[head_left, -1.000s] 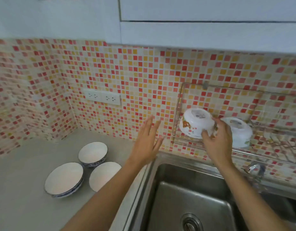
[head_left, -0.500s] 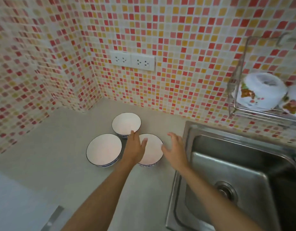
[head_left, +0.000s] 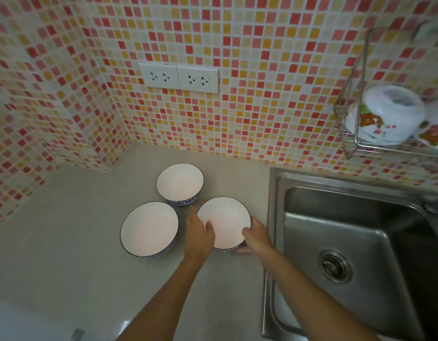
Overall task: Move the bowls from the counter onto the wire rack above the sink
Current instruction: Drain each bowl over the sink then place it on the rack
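Three white bowls with dark blue rims stand upright on the grey counter (head_left: 65,242). My left hand (head_left: 199,236) grips the left side of the right-hand bowl (head_left: 226,221), thumb over its rim. My right hand (head_left: 256,238) grips that bowl's right side, thumb on the rim and fingers under it. The left bowl (head_left: 149,228) and the far bowl (head_left: 179,183) stand beside it, untouched. The wire rack (head_left: 351,134) hangs on the wall at the upper right and holds an upturned white flowered bowl (head_left: 385,114), with a second flowered bowl (head_left: 434,129) partly cut off.
A steel sink (head_left: 348,242) with a drain (head_left: 333,265) lies right of the counter, below the rack. A double wall socket (head_left: 178,78) sits on the mosaic tile wall above the bowls. The wall makes a corner at the left.
The view swung from the rack down to the counter. Both hands moved to the right-hand bowl and closed on its two sides; before, the right hand was at the flowered bowl on the rack.
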